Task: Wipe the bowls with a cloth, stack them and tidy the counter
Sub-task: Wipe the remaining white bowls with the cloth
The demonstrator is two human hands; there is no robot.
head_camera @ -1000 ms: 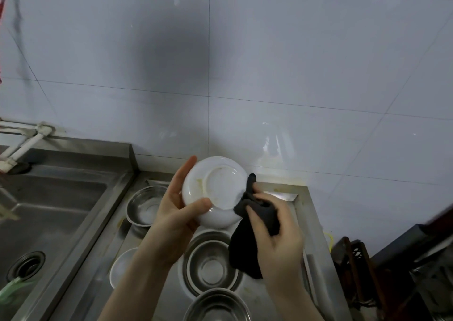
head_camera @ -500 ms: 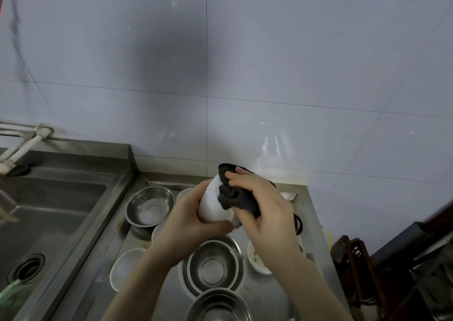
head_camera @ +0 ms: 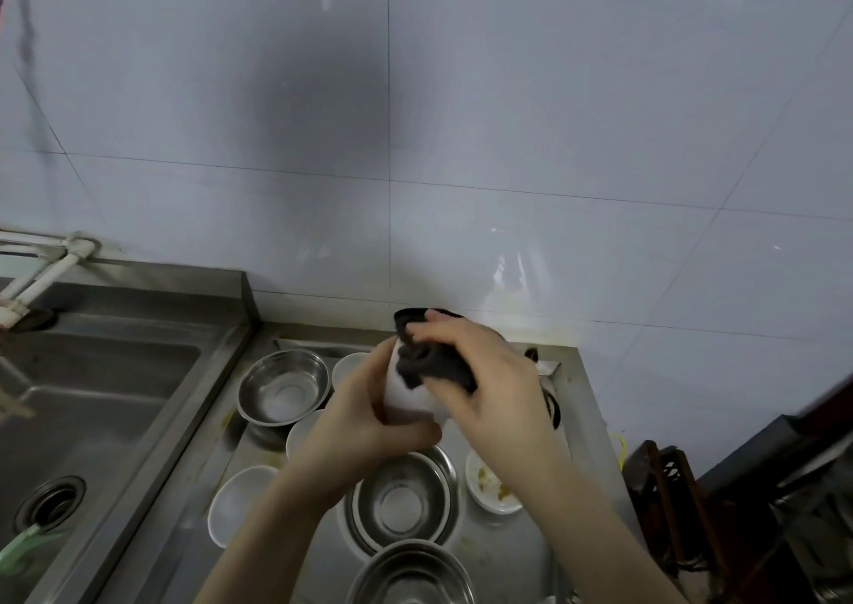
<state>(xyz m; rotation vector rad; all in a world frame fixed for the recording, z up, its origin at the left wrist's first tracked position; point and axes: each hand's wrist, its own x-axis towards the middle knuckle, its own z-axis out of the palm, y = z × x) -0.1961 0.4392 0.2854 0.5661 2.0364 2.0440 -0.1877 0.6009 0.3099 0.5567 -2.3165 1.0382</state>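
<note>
Gripping a white bowl (head_camera: 408, 396) above the middle of the steel counter (head_camera: 584, 400), the left hand (head_camera: 364, 423) had its fingers curled round the bowl's near side, thumb along the lower rim. Right hand (head_camera: 489, 386) was closed over a bunched black cloth (head_camera: 424, 361), fingers bent, pressing the cloth against the bowl's upper side. Bowl was held clear of the counter, tilted.

On the counter: one steel bowl (head_camera: 284, 386) toward the back left corner, upright; a stack of steel bowls (head_camera: 401, 504) below the hands, near the middle; another steel bowl (head_camera: 413, 573) at the front edge, partly cut off. Small white bowl (head_camera: 240, 504) stood near the left edge, two more white ones partly hidden behind the left hand. A soiled white dish (head_camera: 489, 483) lay toward the right edge, with brownish residue inside. Sink (head_camera: 92, 386) adjoined the counter on the left.
</note>
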